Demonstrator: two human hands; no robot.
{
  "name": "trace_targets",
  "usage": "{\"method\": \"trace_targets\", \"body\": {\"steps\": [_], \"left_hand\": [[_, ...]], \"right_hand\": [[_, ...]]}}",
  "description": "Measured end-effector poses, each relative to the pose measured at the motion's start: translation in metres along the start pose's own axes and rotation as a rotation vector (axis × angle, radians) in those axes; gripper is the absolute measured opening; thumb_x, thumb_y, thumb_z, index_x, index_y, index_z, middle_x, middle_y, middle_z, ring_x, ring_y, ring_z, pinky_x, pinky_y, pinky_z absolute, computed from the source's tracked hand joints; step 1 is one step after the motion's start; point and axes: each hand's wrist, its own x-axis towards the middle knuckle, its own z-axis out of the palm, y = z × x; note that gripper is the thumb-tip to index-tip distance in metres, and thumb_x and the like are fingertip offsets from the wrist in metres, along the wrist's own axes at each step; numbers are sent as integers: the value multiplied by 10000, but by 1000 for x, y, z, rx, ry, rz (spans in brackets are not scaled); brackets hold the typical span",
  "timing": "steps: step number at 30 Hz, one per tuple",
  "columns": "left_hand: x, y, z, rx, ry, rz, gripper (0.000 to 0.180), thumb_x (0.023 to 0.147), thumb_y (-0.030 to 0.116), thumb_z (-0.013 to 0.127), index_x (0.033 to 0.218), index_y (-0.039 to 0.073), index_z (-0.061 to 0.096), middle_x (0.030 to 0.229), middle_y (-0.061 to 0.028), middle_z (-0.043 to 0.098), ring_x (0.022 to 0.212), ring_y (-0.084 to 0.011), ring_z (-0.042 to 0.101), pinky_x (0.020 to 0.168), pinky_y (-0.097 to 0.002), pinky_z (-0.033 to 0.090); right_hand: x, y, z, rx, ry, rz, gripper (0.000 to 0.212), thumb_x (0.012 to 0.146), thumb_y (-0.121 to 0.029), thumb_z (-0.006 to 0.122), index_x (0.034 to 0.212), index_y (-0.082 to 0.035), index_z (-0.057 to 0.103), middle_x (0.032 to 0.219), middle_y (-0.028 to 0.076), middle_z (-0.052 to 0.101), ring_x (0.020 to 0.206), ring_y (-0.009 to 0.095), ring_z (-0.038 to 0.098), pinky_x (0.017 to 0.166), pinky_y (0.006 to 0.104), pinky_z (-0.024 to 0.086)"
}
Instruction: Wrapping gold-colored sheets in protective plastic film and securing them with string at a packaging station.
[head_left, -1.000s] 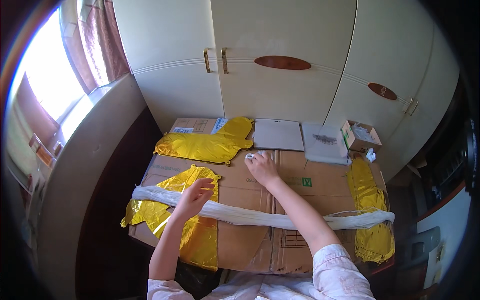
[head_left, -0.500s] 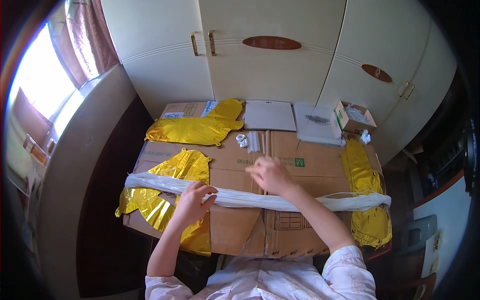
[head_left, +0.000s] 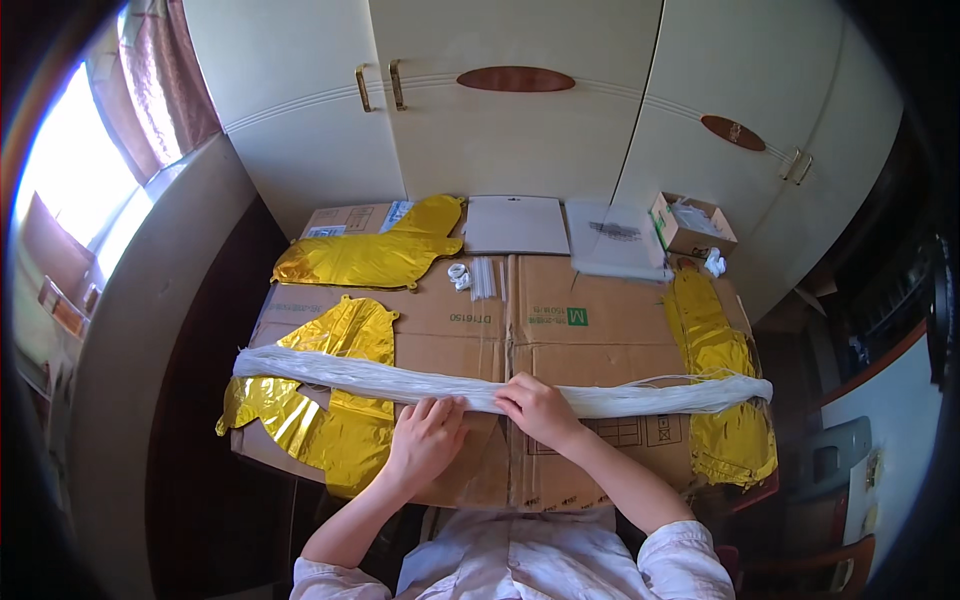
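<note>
A long hank of white string (head_left: pixel 330 371) stretches sideways across the cardboard. At its middle, my left hand (head_left: pixel 428 440) is closed with the fingertips curled on the hank's near edge; its thumb is hard to make out. Just to the right, my right hand (head_left: pixel 540 410) closes thumb and fingers on the same hank. The hank's left end lies over a gold foil balloon (head_left: pixel 365 430), flat and partly folded. Its looped right end rests on a bundle of gold foil balloons (head_left: pixel 715 345).
Brown cardboard (head_left: pixel 590 350) covers the table. Along the back lie another gold foil balloon (head_left: pixel 370 260), white ribbon rolls (head_left: pixel 459 277), clear tubes (head_left: pixel 484 279), a pale flat panel (head_left: pixel 515 226), a clear plastic bag (head_left: pixel 615 240) and a small open box (head_left: pixel 692 225). Cream cabinets (head_left: pixel 520 130) stand behind.
My right hand has come down from above the cardboard onto the hank. My left hand has moved rightward along it, toward the right hand. The whole view has shifted slightly.
</note>
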Motion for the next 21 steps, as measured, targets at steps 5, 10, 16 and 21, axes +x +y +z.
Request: {"method": "trace_targets", "body": {"steps": [5, 10, 16, 21], "left_hand": [[-4, 1, 2, 5, 18, -8, 422, 737, 188, 652, 1132, 72, 559, 976, -54, 579, 923, -226, 550, 759, -362, 441], [-4, 3, 2, -27, 24, -37, 443, 730, 183, 656, 1156, 104, 561, 1007, -61, 564, 941, -226, 534, 764, -368, 429], [-5, 7, 6, 10, 13, -45, 448, 723, 193, 662, 1164, 188, 581, 1013, -53, 526, 921, -231, 516, 764, -376, 421], [-5, 7, 6, 13, 30, -45, 446, 721, 202, 666, 1160, 205, 586, 1018, -55, 521, 926, -234, 511, 764, -381, 420]], "right_hand": [[-2, 2, 1, 25, 17, -13, 72, 769, -104, 673, 809, -57, 636, 783, 73, 598, 692, 249, 615, 618, 333, 508], [-1, 1, 1, 4, 23, -30, 60, 779, -107, 661, 799, -60, 630, 780, 67, 595, 675, 248, 615, 599, 334, 507], [-1, -1, 0, -12, 26, -15, 66, 778, -139, 647, 778, -83, 612, 761, 48, 576, 691, 238, 608, 608, 343, 508], [1, -6, 0, -166, 44, -110, 54, 752, -132, 656, 764, -107, 610, 760, 24, 568, 683, 212, 611, 590, 326, 507]]}}
